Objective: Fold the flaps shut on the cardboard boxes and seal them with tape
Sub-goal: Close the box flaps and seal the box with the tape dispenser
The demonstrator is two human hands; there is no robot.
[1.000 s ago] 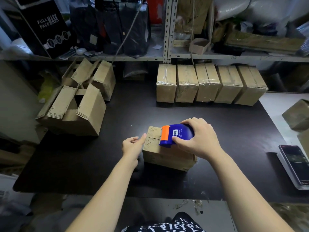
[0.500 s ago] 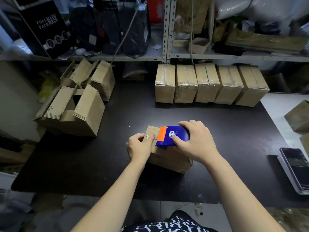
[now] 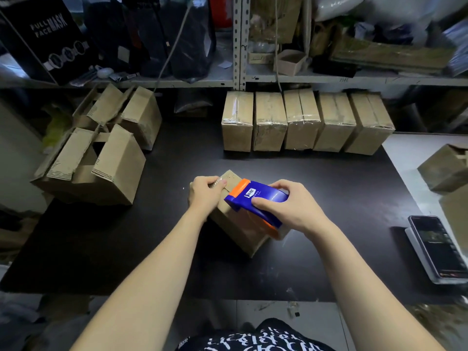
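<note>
A small brown cardboard box (image 3: pixel 240 231) sits tilted in the middle of the black table (image 3: pixel 329 188). My left hand (image 3: pixel 206 192) grips its far left corner, thumb pressing the tape end onto the top. My right hand (image 3: pixel 291 206) holds a blue and orange tape dispenser (image 3: pixel 255 198) on top of the box, angled toward the near right edge. The box's top is mostly hidden under the dispenser and my hands.
Several taped boxes (image 3: pixel 304 120) stand in a row at the back of the table. Open-flapped boxes (image 3: pixel 96 163) are piled at the left. A phone (image 3: pixel 435 245) lies on a white block at the right edge, with more boxes (image 3: pixel 445 165) beyond it. Cluttered shelves rise behind.
My left hand slid up from the box's left side onto its far corner. The box turned and tilted, and the dispenser swung with my right hand toward the near right.
</note>
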